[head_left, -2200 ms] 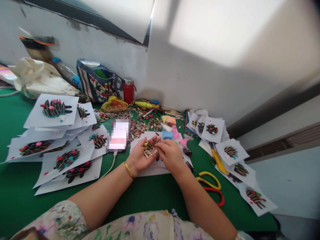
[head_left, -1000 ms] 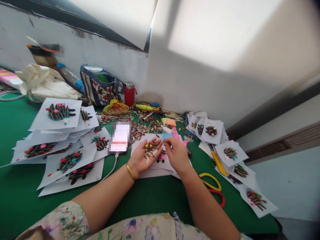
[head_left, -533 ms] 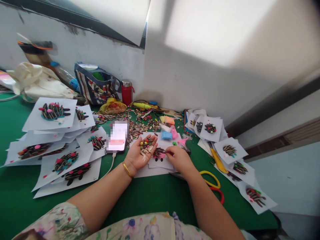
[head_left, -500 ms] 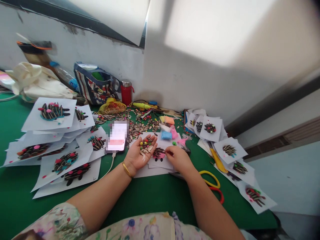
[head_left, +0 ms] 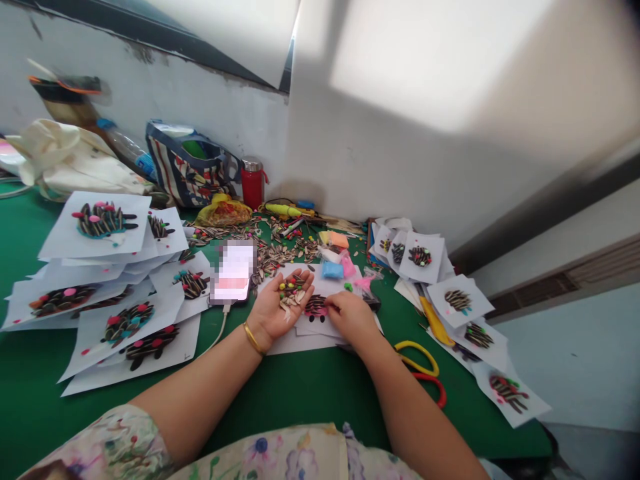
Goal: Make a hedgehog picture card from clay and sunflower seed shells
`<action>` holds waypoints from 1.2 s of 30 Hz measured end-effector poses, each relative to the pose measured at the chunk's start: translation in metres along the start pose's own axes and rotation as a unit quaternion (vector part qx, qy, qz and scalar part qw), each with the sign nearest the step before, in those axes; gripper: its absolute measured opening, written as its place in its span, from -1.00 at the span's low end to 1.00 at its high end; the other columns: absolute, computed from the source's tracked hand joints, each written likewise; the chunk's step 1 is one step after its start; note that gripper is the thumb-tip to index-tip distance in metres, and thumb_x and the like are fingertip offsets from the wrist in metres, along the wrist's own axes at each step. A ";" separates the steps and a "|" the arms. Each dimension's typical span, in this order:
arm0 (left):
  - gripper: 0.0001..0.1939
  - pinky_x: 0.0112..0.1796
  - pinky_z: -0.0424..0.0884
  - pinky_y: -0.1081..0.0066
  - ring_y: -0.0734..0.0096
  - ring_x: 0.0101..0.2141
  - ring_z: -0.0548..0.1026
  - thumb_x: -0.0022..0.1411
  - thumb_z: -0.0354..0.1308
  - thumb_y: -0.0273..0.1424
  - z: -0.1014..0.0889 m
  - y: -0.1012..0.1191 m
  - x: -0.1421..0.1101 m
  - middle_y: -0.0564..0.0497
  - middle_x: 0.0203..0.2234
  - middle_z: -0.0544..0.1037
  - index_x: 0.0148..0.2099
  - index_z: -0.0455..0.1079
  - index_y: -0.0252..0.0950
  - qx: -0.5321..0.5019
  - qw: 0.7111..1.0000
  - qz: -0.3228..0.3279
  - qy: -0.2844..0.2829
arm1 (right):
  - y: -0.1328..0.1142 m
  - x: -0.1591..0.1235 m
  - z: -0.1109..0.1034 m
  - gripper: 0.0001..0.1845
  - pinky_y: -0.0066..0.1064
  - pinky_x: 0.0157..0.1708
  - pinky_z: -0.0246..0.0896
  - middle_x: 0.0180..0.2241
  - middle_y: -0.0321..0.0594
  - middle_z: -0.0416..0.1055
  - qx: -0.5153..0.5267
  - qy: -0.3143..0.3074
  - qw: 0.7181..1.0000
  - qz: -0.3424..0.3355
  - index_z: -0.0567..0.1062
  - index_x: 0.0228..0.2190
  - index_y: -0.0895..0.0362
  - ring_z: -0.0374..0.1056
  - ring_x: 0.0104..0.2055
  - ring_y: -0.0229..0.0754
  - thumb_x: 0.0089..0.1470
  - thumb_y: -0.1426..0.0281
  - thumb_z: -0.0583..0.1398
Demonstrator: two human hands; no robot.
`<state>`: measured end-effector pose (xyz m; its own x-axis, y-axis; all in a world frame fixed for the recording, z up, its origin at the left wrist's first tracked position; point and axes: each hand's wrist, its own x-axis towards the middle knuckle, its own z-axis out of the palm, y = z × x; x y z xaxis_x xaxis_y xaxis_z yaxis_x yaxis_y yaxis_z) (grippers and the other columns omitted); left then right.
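My left hand [head_left: 277, 308] lies palm up over the white sheets, cupping a small heap of striped sunflower seeds and coloured beads [head_left: 293, 291]. My right hand [head_left: 351, 319] rests knuckles up just to its right, fingertips pinched together and pressed down on a seed-covered figure [head_left: 316, 306] with a pink base on a white sheet [head_left: 300, 340]. What the fingertips pinch is too small to see. A gold bangle sits on my left wrist.
Green table [head_left: 300, 393]. Stacked sheets with finished seed figures [head_left: 103, 220] at left, more [head_left: 460, 303] at right. Phone on a cable [head_left: 233, 271], loose seeds [head_left: 280, 250], clay blocks [head_left: 333, 269], red flask [head_left: 253, 181], striped bag [head_left: 187, 170], yellow and red scissors [head_left: 417, 360].
My right hand left the seeds in my left palm, moved right and down, and now presses on the seed figure. My left hand stays cupped, palm up.
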<state>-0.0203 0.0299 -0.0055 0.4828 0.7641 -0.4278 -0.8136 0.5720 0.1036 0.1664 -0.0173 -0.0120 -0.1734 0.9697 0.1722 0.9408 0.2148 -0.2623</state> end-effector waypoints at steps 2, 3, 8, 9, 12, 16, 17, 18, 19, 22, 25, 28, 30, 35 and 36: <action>-0.68 -0.07 0.50 0.12 0.13 -0.05 0.54 0.39 -0.09 -0.35 -0.001 0.000 0.000 -0.24 -0.18 0.59 -0.04 0.40 -0.45 0.001 1.000 -0.001 0.000 | 0.000 0.000 0.001 -0.81 -0.43 -0.21 0.16 -0.35 -0.23 0.51 -0.003 -0.003 1.000 -0.001 0.60 -0.31 0.06 0.37 -0.23 -0.19 0.10 0.47 0.17; -0.68 -0.07 0.50 0.12 0.13 -0.06 0.54 0.39 -0.09 -0.35 -0.001 0.000 0.001 -0.24 -0.18 0.59 -0.04 0.40 -0.44 0.000 1.000 -0.001 -0.001 | 0.000 0.000 0.002 -0.82 -0.43 -0.21 0.16 -0.35 -0.23 0.51 -0.006 -0.005 1.000 -0.002 0.60 -0.31 0.05 0.36 -0.23 -0.19 0.10 0.46 0.18; -0.69 -0.07 0.49 0.12 0.15 -0.07 0.55 0.39 -0.08 -0.35 -0.001 0.000 0.001 -0.23 -0.19 0.59 -0.05 0.41 -0.43 -0.001 1.000 -0.002 -0.006 | -0.001 0.002 0.004 -0.82 -0.43 -0.23 0.16 -0.36 -0.22 0.51 -0.021 -0.007 1.000 -0.002 0.61 -0.33 0.05 0.37 -0.25 -0.19 0.11 0.45 0.18; -0.69 -0.07 0.49 0.12 0.15 -0.07 0.55 0.39 -0.08 -0.34 -0.001 0.000 0.000 -0.23 -0.19 0.59 -0.05 0.41 -0.43 0.000 1.000 -0.002 -0.005 | -0.001 0.002 0.005 -0.82 -0.43 -0.24 0.16 -0.36 -0.22 0.51 -0.023 -0.010 1.000 -0.001 0.61 -0.33 0.05 0.37 -0.25 -0.19 0.11 0.45 0.18; -0.69 -0.08 0.50 0.13 0.15 -0.08 0.56 0.39 -0.08 -0.34 0.000 0.000 0.000 -0.24 -0.19 0.59 -0.06 0.41 -0.43 0.001 1.000 -0.006 0.000 | -0.003 0.003 0.004 -0.81 -0.43 -0.26 0.16 -0.37 -0.21 0.51 -0.031 -0.020 0.999 0.002 0.61 -0.32 0.05 0.37 -0.26 -0.18 0.11 0.45 0.18; -0.69 -0.07 0.49 0.14 0.16 -0.07 0.56 0.39 -0.08 -0.34 0.000 0.000 0.000 -0.23 -0.19 0.59 -0.05 0.41 -0.42 0.000 1.000 -0.012 -0.003 | -0.005 0.003 0.004 -0.81 -0.43 -0.27 0.16 -0.37 -0.21 0.51 -0.040 -0.019 0.999 0.008 0.62 -0.32 0.05 0.38 -0.26 -0.18 0.11 0.44 0.18; -0.69 -0.07 0.49 0.14 0.17 -0.07 0.56 0.39 -0.08 -0.33 0.000 -0.001 0.000 -0.23 -0.19 0.59 -0.05 0.41 -0.41 0.000 1.000 -0.012 -0.004 | -0.006 0.003 0.003 -0.81 -0.43 -0.27 0.16 -0.37 -0.21 0.51 -0.041 -0.020 0.999 0.008 0.62 -0.32 0.05 0.38 -0.26 -0.18 0.11 0.44 0.18; -0.69 -0.07 0.49 0.14 0.17 -0.08 0.56 0.39 -0.08 -0.33 0.000 -0.001 0.000 -0.22 -0.20 0.60 -0.05 0.41 -0.41 0.000 1.000 -0.012 -0.005 | -0.006 0.003 0.003 -0.81 -0.43 -0.28 0.16 -0.37 -0.21 0.51 -0.040 -0.020 0.999 0.008 0.62 -0.32 0.05 0.38 -0.26 -0.18 0.11 0.44 0.18; -0.69 -0.07 0.49 0.15 0.18 -0.08 0.56 0.39 -0.08 -0.33 0.000 -0.001 0.000 -0.22 -0.21 0.60 -0.05 0.40 -0.41 0.000 1.000 -0.011 -0.005 | -0.006 0.003 0.003 -0.82 -0.43 -0.27 0.17 -0.37 -0.21 0.51 -0.039 -0.020 0.999 0.007 0.62 -0.32 0.04 0.38 -0.26 -0.18 0.11 0.44 0.19; -0.68 -0.08 0.50 0.15 0.18 -0.08 0.56 0.39 -0.08 -0.33 0.000 -0.001 -0.001 -0.22 -0.21 0.60 -0.05 0.41 -0.41 0.001 1.000 -0.009 -0.004 | -0.003 0.000 0.000 -0.83 -0.42 -0.24 0.18 -0.36 -0.22 0.52 -0.019 -0.008 1.000 -0.001 0.62 -0.32 0.04 0.38 -0.25 -0.18 0.11 0.43 0.19; -0.68 -0.07 0.49 0.15 0.17 -0.07 0.55 0.39 -0.08 -0.33 0.000 -0.002 -0.002 -0.23 -0.19 0.59 -0.05 0.41 -0.41 0.003 1.000 -0.011 -0.004 | -0.001 -0.004 -0.004 -0.83 -0.41 -0.21 0.19 -0.35 -0.22 0.51 0.011 0.041 0.999 0.000 0.60 -0.31 0.06 0.38 -0.24 -0.17 0.12 0.43 0.19; -0.66 -0.08 0.49 0.16 0.14 -0.04 0.53 0.40 -0.09 -0.31 0.000 -0.002 -0.003 -0.26 -0.15 0.58 -0.04 0.41 -0.43 0.005 0.999 -0.029 -0.016 | -0.003 -0.006 -0.009 -0.82 -0.37 -0.21 0.20 -0.36 -0.20 0.48 0.046 0.105 0.993 -0.021 0.58 -0.30 0.10 0.36 -0.26 -0.16 0.16 0.41 0.16; -0.64 -0.11 0.51 0.17 0.13 -0.04 0.53 0.40 -0.12 -0.30 0.000 -0.004 -0.004 -0.26 -0.14 0.57 -0.01 0.40 -0.43 0.006 0.998 -0.051 -0.029 | -0.009 -0.006 -0.010 -0.80 -0.35 -0.19 0.20 -0.37 -0.18 0.46 0.068 0.129 0.988 -0.052 0.58 -0.28 0.11 0.34 -0.25 -0.15 0.19 0.39 0.13; -0.62 -0.27 0.55 0.29 0.24 -0.24 0.59 0.40 -0.12 -0.29 0.001 -0.012 -0.007 -0.24 -0.21 0.58 0.01 0.41 -0.41 0.034 0.993 -0.090 -0.065 | -0.031 0.000 -0.010 -0.77 -0.30 -0.16 0.20 -0.30 -0.15 0.46 0.075 0.144 0.981 -0.102 0.58 -0.21 0.07 0.33 -0.20 -0.13 0.22 0.34 0.13; -0.62 -0.31 0.55 0.33 0.28 -0.31 0.59 0.40 -0.11 -0.30 0.001 -0.014 -0.007 -0.22 -0.25 0.59 0.01 0.41 -0.42 0.036 0.992 -0.097 -0.069 | -0.034 0.001 -0.010 -0.77 -0.29 -0.15 0.20 -0.30 -0.15 0.46 0.068 0.140 0.982 -0.107 0.58 -0.20 0.06 0.33 -0.20 -0.12 0.23 0.34 0.12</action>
<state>-0.0121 0.0163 -0.0031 0.6720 0.6683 -0.3191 -0.6783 0.7283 0.0970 0.1374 -0.0244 0.0068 -0.2580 0.8350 0.4860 0.8411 0.4416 -0.3122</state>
